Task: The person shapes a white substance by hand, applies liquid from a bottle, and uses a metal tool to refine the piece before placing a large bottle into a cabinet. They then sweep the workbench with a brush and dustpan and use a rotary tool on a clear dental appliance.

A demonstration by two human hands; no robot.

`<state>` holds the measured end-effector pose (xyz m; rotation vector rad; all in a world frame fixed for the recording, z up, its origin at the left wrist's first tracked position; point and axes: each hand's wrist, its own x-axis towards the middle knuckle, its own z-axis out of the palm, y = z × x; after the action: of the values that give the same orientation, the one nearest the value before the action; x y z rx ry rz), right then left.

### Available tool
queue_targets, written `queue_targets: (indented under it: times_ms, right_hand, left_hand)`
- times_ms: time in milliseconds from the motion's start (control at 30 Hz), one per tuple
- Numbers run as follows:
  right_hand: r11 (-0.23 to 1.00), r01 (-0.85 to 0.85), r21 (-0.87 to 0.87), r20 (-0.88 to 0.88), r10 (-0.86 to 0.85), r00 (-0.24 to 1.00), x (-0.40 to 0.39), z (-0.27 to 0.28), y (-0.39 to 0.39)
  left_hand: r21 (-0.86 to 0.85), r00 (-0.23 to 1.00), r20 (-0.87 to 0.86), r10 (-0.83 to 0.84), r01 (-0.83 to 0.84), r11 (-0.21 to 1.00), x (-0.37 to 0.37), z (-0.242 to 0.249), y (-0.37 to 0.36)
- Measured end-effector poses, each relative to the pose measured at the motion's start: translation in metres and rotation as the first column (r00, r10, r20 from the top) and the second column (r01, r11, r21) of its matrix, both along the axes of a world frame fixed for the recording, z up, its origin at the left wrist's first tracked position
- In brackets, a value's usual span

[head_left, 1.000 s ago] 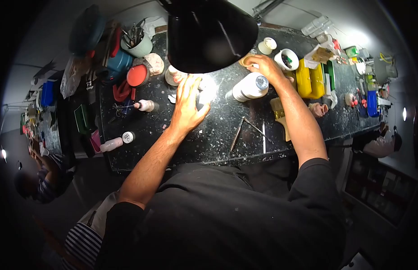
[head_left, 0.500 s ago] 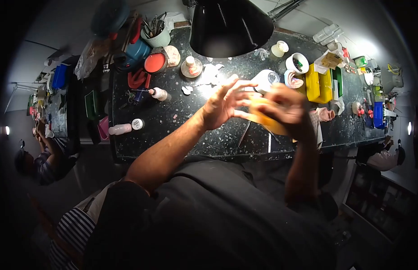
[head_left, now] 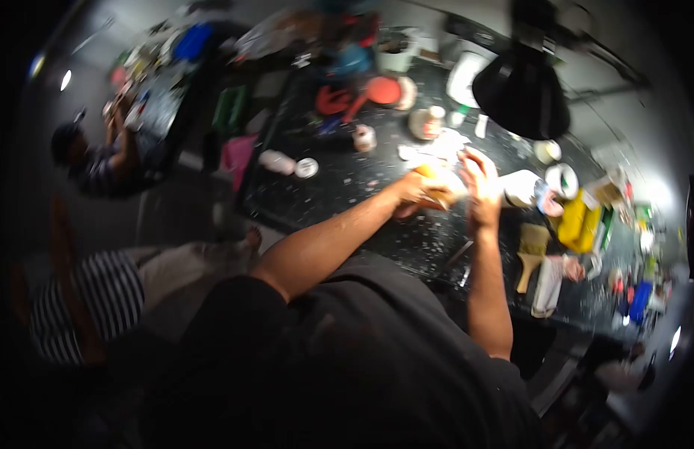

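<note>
My left hand (head_left: 420,194) is wrapped round a small yellow-orange piece (head_left: 429,173) whose kind is blurred. Close by on its right, my right hand (head_left: 481,183) is raised with its fingers stretched up and apart, holding nothing I can see. A bright, pale patch lies between the two hands, too overexposed to make out. Behind them on the dark bench are white scraps (head_left: 444,146) under the lamp light. A white rounded container (head_left: 520,188) stands just right of my right hand.
A black lamp (head_left: 523,97) hangs over the back of the speckled bench (head_left: 339,183). On the right lie a flat brush (head_left: 532,251), a cloth (head_left: 549,288) and a yellow bin (head_left: 579,223). Bottles and a red dish (head_left: 384,90) stand left. Another person (head_left: 100,153) sits far left.
The view has swung, so the bench sits tilted and farther right. The yellow-orange piece has passed from my right hand to my left. The brush by the cloth now shows.
</note>
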<state>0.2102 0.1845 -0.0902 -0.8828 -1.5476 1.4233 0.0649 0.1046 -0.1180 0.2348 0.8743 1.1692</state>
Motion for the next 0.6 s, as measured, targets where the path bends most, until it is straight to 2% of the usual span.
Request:
queue_targets:
  times_ms: [33,67,100,167,200,233,267,300,333,367,433,467,500,533,567,600]
  right_hand:
    - [1.0,-0.008,0.017,0.05,0.007,0.999,0.007,0.003,-0.004]
    - [0.998,-0.003,0.059,0.171,-0.007,0.985,0.011,0.002,-0.006]
    - [0.994,0.008,0.108,0.288,-0.039,0.957,0.017,0.0,-0.007]
    - [0.952,-0.085,-0.295,0.053,0.105,0.993,0.032,-0.016,0.001]
    - [0.957,-0.125,-0.263,-0.027,0.122,0.992,0.035,-0.028,0.004]
    - [0.977,-0.081,-0.195,0.029,0.089,0.996,0.024,-0.016,-0.003]
    - [0.979,-0.118,-0.165,0.056,0.129,0.99,0.021,-0.018,0.0]
    - [0.979,-0.15,-0.138,0.09,0.164,0.982,0.021,-0.02,0.003]
    - [0.926,-0.154,-0.345,0.038,0.178,0.983,0.01,0.004,-0.002]
    - [0.906,-0.238,-0.35,-0.059,0.232,0.971,0.008,0.0,0.001]
    - [0.91,-0.238,-0.339,0.043,0.268,0.963,-0.004,0.003,0.001]
    - [0.914,-0.272,-0.3,0.102,0.314,0.944,-0.01,0.004,0.001]
    - [0.92,-0.243,-0.309,0.081,0.28,0.957,-0.019,0.013,-0.004]
    - [0.916,-0.256,-0.31,0.07,0.291,0.954,-0.024,0.014,-0.005]
    - [0.914,-0.262,-0.31,0.061,0.294,0.954,-0.027,0.015,-0.004]
    - [0.913,-0.255,-0.317,0.09,0.297,0.951,-0.031,0.018,-0.004]
  left_hand:
    - [0.142,0.988,-0.022,-0.154,0.155,0.978,-0.008,0.031,-0.015]
    - [0.22,0.919,-0.337,-0.206,0.289,0.932,-0.015,0.038,-0.028]
    - [0.233,0.751,-0.622,-0.222,0.448,0.863,-0.019,0.041,-0.038]
    - [0.227,0.851,-0.487,-0.197,0.341,0.912,-0.041,0.045,-0.076]
    - [0.175,0.908,-0.339,-0.246,0.317,0.932,-0.063,0.053,-0.098]
    - [0.143,0.923,-0.244,-0.297,0.337,0.93,-0.087,0.059,-0.124]
    - [0.154,0.891,-0.334,-0.307,0.373,0.915,-0.109,0.066,-0.153]
    - [0.165,0.904,-0.312,-0.293,0.355,0.92,-0.134,0.062,-0.188]
    - [0.124,0.96,-0.183,-0.211,0.236,0.964,-0.158,0.073,-0.222]
    - [0.066,0.992,-0.055,-0.115,0.118,0.991,-0.18,0.082,-0.254]
    - [0.105,0.95,0.06,0.305,-0.31,0.945,-0.225,0.061,-0.314]
    - [0.043,0.835,0.014,0.55,-0.55,0.834,-0.244,0.041,-0.339]
    - [-0.007,0.663,-0.049,0.747,-0.748,0.664,-0.262,0.017,-0.359]
    - [-0.106,0.544,-0.268,0.795,-0.837,0.537,-0.283,-0.012,-0.373]
    - [-0.168,0.42,-0.485,0.767,-0.905,0.39,-0.304,-0.043,-0.381]
    - [-0.194,0.447,-0.475,0.758,-0.893,0.405,-0.32,-0.073,-0.39]
